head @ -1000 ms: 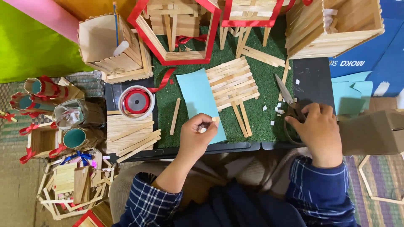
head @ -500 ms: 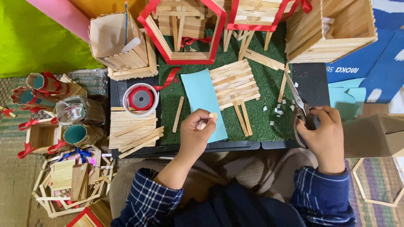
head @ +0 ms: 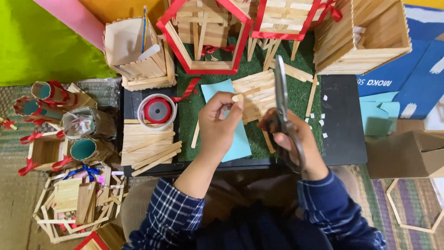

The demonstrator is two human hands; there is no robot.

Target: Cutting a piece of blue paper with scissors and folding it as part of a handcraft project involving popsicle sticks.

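My left hand [head: 222, 122] pinches a short wooden craft stick [head: 237, 98] over a light blue paper sheet [head: 233, 139]. My right hand [head: 296, 139] grips a pair of grey scissors [head: 282, 99], blades pointing away from me, just right of the stick. Both hands hover above a green turf mat [head: 185, 120] on a black board [head: 344, 120]. A flat panel of glued wooden sticks [head: 256, 90] lies on the mat behind my hands.
Red-edged stick houses [head: 203, 32] and a wooden stick box [head: 360, 37] stand at the back. A tape roll [head: 157, 111] and loose sticks [head: 148, 148] lie at left. Small stick crafts [head: 69, 203] crowd the floor left; a cardboard box [head: 407, 153] sits right.
My right hand lifted the scissors from the board's right side and swung them left toward the middle. My left hand rose with the short stick to meet them.
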